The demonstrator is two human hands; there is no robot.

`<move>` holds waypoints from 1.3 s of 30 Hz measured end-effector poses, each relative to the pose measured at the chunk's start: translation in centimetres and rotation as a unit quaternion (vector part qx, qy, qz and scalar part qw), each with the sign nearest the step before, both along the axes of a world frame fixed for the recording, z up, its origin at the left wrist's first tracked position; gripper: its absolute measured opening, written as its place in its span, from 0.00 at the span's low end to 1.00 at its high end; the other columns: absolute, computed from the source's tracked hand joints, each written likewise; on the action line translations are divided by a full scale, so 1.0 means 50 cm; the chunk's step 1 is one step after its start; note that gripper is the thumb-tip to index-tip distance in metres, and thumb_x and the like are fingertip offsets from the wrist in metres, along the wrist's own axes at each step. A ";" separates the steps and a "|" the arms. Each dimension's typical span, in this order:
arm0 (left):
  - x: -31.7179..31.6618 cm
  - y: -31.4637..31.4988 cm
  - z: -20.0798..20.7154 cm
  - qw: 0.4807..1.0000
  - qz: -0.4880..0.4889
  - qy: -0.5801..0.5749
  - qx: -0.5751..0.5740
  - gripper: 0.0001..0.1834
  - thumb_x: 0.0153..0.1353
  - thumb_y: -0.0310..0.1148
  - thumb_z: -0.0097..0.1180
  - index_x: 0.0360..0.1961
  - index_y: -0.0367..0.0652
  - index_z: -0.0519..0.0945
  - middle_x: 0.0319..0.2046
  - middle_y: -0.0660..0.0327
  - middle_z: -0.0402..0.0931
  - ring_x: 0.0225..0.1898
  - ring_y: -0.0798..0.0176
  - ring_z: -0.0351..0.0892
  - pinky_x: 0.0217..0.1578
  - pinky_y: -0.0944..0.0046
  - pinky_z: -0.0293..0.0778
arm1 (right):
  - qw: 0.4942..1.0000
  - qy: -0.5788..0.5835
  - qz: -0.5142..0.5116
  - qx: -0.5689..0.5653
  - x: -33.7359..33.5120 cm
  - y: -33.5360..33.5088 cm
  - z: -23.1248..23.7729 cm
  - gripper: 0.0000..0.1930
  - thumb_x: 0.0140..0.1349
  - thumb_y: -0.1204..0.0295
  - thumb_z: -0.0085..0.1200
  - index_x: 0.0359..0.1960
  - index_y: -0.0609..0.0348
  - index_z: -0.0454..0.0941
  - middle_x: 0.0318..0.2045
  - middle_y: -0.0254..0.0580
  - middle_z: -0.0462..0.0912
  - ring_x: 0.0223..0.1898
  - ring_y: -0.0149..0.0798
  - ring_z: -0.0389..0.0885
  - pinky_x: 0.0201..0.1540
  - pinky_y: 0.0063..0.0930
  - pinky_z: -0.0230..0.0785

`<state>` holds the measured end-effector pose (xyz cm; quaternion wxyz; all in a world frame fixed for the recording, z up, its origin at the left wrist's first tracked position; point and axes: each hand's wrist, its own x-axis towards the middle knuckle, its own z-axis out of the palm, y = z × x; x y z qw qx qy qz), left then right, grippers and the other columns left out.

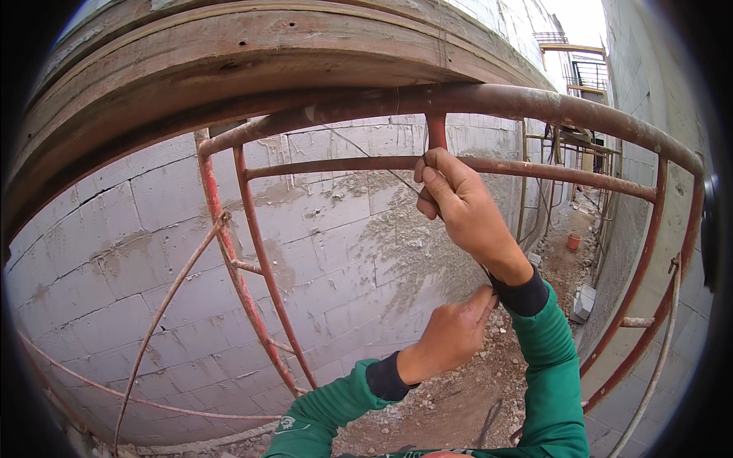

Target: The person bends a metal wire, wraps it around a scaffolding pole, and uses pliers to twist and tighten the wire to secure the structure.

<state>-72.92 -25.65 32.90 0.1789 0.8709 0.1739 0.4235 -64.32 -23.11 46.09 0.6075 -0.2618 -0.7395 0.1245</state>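
A thin dark wire slants down from the upper left to my hands. My right hand is raised at the thin lower crossbar of a rusty red scaffold frame, its fingers closed round the wire. Lower down, my left hand is closed beside the right cuff, pinching the wire where it comes out below; the fingertips are partly hidden. Above both hands runs the frame's thick top tube. Thin wire strands also hang over the wooden beam and around the short red upright.
A grey block wall smeared with mortar stands behind the frame. Diagonal brace rods cross at the left, another at the right. Rubble covers the ground. Further along the passage are a broken block and an orange bucket.
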 end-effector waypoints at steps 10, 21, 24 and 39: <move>-0.083 0.148 0.243 0.881 -0.237 -0.341 -0.226 0.27 0.80 0.49 0.40 0.61 0.33 0.69 0.46 0.52 0.82 0.50 0.56 0.82 0.54 0.56 0.76 | 0.993 0.035 -0.073 0.091 0.041 -0.028 -0.045 0.07 0.78 0.73 0.45 0.45 0.62 0.74 0.25 0.30 0.70 0.23 0.22 0.65 0.26 0.20 0.60; -0.005 0.170 0.258 0.846 -0.186 -0.416 -0.276 0.14 0.80 0.39 0.42 0.41 0.41 0.73 0.19 0.72 0.58 0.16 0.79 0.51 0.17 0.73 0.47 | 0.963 -0.019 -0.228 0.140 0.163 -0.102 -0.026 0.09 0.76 0.74 0.45 0.45 0.64 0.78 0.21 0.40 0.80 0.21 0.30 0.78 0.26 0.28 0.68; -0.020 0.182 0.264 0.889 -0.152 -0.356 -0.246 0.14 0.80 0.38 0.42 0.40 0.40 0.73 0.19 0.72 0.58 0.16 0.79 0.51 0.16 0.73 0.46 | 0.956 -0.012 -0.266 0.126 0.176 -0.108 -0.007 0.09 0.76 0.74 0.44 0.44 0.65 0.78 0.21 0.38 0.79 0.22 0.27 0.76 0.27 0.26 0.66; -0.099 0.171 0.258 0.921 -0.150 -0.272 -0.235 0.15 0.79 0.39 0.43 0.38 0.41 0.73 0.17 0.73 0.59 0.14 0.79 0.49 0.15 0.73 0.46 | 0.921 0.047 -0.263 0.283 0.197 -0.242 0.143 0.15 0.75 0.67 0.49 0.53 0.61 0.83 0.25 0.27 0.78 0.22 0.18 0.63 0.22 0.17 0.53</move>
